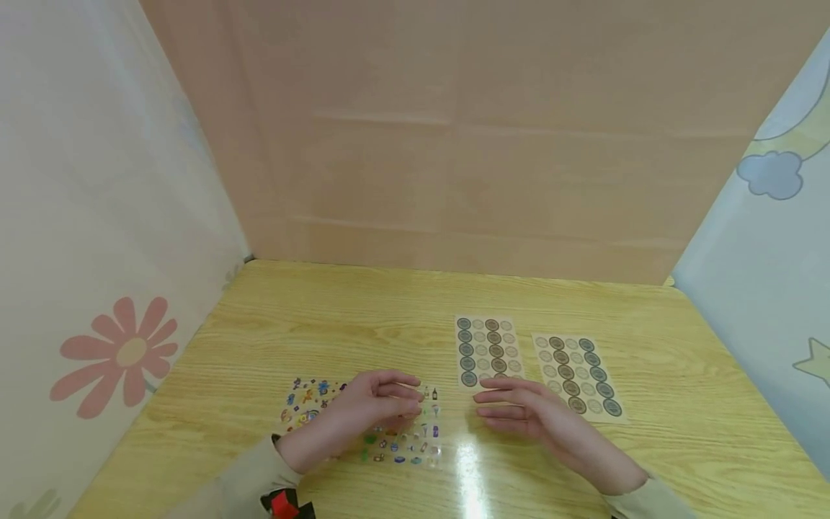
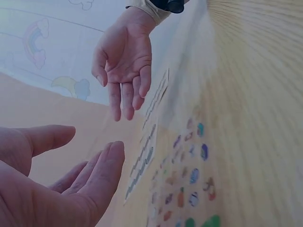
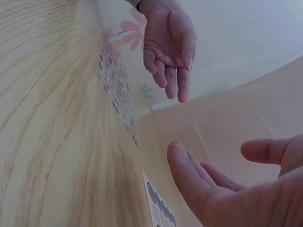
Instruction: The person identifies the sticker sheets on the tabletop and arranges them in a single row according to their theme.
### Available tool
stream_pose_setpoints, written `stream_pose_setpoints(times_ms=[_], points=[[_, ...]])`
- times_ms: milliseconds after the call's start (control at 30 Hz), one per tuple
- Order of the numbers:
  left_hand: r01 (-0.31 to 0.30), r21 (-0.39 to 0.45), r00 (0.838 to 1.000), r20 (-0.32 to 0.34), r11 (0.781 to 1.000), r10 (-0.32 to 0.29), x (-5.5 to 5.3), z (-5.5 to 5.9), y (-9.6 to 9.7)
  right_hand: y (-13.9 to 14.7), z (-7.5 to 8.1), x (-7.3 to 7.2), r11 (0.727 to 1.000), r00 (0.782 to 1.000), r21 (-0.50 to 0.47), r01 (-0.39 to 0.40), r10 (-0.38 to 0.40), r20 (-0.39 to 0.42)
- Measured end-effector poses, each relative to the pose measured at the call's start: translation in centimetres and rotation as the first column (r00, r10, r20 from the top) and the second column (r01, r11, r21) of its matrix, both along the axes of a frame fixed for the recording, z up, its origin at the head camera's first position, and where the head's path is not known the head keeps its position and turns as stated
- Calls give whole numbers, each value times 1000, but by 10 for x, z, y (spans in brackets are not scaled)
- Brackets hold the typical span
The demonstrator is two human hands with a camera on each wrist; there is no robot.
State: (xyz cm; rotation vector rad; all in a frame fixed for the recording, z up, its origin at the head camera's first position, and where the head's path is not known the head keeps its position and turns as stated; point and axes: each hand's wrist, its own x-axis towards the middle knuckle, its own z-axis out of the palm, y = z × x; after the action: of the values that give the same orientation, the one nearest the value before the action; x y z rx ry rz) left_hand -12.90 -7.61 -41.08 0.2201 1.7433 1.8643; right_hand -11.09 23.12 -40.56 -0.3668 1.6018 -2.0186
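Observation:
Both hands hover over a wooden table, palms facing each other, holding nothing. My left hand [image 1: 371,404] is above clear sheets of small colourful stickers [image 1: 400,448], covering part of them. The fingers are loosely bent, and the thumb stands apart in the left wrist view. Across a gap, my right hand [image 1: 541,412] has its fingers stretched toward the left one. It is just in front of two pale sheets of round stickers, the nearer-to-centre sheet [image 1: 480,349] and the right-hand sheet [image 1: 580,371], and overlaps their lower edges in the head view.
The wooden table [image 1: 350,303] meets a tan paper-like panel [image 1: 454,180] at the back. A white wall with a pink flower [image 1: 117,357] bounds the left side. On the right is a pale blue wall [image 1: 759,252] with a cloud and a star. Light glares on the tabletop between the hands.

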Motion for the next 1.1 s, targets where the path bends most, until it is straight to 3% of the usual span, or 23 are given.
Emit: stream_pose_setpoints(times_ms=[200, 433, 667, 833, 1100], points=[[39, 25, 998, -58, 999, -37, -7, 11, 12, 14, -1, 3, 998, 1000, -67, 2, -1, 14], [16, 2, 993, -120, 1000, -16, -22, 18, 27, 27, -2, 7, 995, 996, -96, 35, -27, 88], [-47, 4, 987, -157, 999, 47, -56, 20, 45, 32, -4, 10, 994, 989, -66, 86, -77, 130], [-43, -9, 986, -161, 999, 41, -80, 19, 53, 39, -5, 11, 992, 993, -98, 77, -68, 93], [-71, 6, 993, -99, 997, 71, -111, 14, 70, 49, -3, 11, 988, 990, -92, 121, -113, 87]])
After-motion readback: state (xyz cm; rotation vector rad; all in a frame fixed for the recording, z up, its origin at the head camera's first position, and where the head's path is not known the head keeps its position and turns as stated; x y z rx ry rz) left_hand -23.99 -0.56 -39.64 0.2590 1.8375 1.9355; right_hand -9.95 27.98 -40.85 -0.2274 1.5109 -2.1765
